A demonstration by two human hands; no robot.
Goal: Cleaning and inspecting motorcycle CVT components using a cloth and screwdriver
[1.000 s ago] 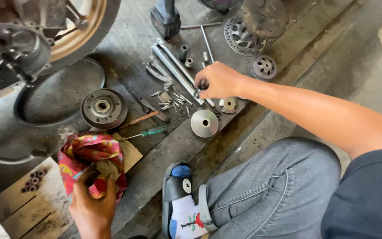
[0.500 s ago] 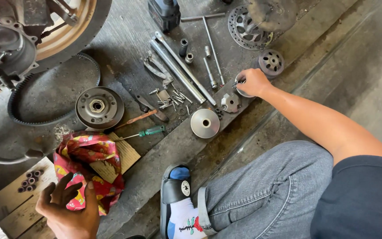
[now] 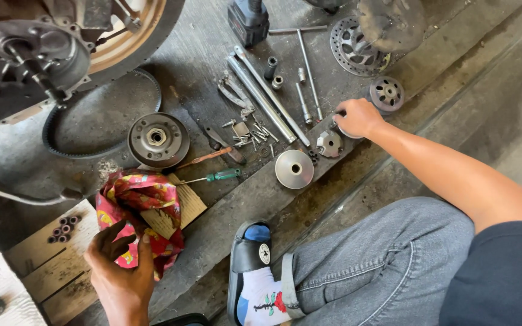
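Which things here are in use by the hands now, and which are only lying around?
In hand:
- left hand on the rag
- right hand on a round metal part

Lying about:
- belt
- clutch disc
- green screwdriver
- shiny pulley
- long bars
- bolts
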